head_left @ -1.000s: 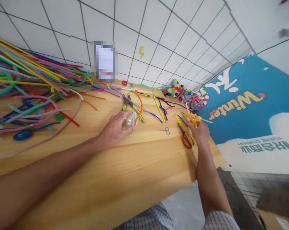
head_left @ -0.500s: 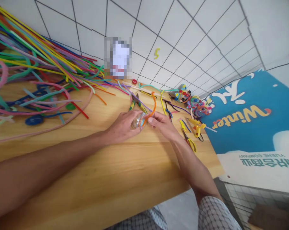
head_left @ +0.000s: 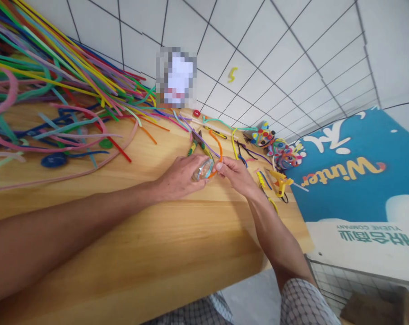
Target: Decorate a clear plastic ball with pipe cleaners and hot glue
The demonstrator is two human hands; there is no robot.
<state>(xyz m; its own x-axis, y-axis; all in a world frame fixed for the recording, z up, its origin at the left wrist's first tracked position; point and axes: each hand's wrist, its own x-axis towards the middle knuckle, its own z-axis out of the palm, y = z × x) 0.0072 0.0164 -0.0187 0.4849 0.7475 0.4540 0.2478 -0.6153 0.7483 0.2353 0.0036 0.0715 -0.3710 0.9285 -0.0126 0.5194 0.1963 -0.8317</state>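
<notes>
My left hand (head_left: 186,176) is closed round a small clear plastic bottle (head_left: 202,171) with a blue band near its right end. Close beside it, my right hand (head_left: 235,174) pinches an orange pipe cleaner (head_left: 219,143) between thumb and fingers. One end of the pipe cleaner curves up and away from the hands; its lower part lies against the bottle. Just beyond my left hand, green-and-yellow handled pliers (head_left: 195,143) rest on the wooden table (head_left: 130,243). My fingers hide part of the bottle.
Many coloured pipe cleaners (head_left: 79,76) are heaped at the left. A phone (head_left: 179,79) leans on the tiled wall. Decorated figures (head_left: 275,144) stand at the back right, near a yellow glue gun (head_left: 281,183) and partly hidden yellow-handled scissors (head_left: 274,205). A blue sign (head_left: 353,167) stands right.
The camera view has shifted slightly. The orange pipe cleaner now runs lower against the bottle, and its free end leans more to the left. Both hands keep their holds.
</notes>
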